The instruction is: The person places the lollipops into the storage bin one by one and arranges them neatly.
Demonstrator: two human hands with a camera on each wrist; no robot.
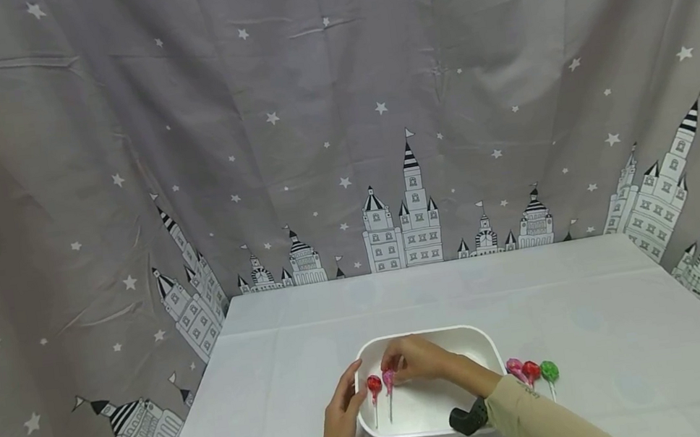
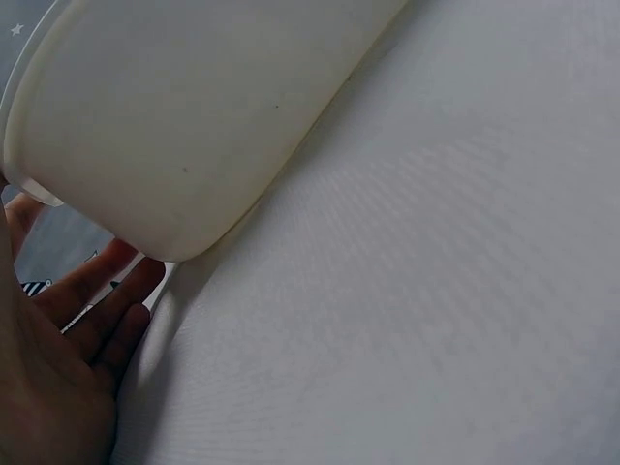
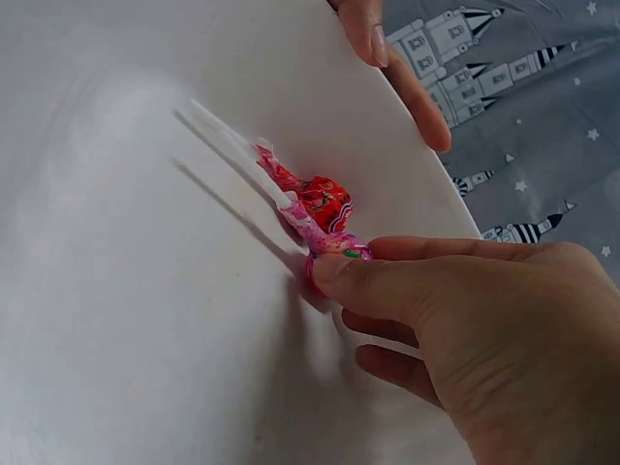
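Note:
A white tray (image 1: 469, 333) stands on the table, with my left hand (image 1: 339, 424) at its left side. The left thumb lies over the rim and the fingers are against the outer wall, holding the tray. Inside the tray, my right hand (image 1: 416, 357) pinches a pink-wrapped lollipop (image 3: 306, 225) by its head between thumb and index finger. Its white stick points toward the tray's near side. Just left of it lies a red-wrapped lollipop (image 1: 374, 384), stick also toward the near side. In the left wrist view, the tray's outer wall (image 2: 184, 116) fills the upper left.
Right of the tray, partly behind the right sleeve, lie a pink lollipop (image 1: 514, 366), a red lollipop (image 1: 531, 371) and a green lollipop (image 1: 549, 370). A black wrist camera (image 1: 468, 419) overlaps the tray's near right corner. A grey castle-print curtain (image 1: 314, 142) hangs behind the white table (image 1: 288, 357).

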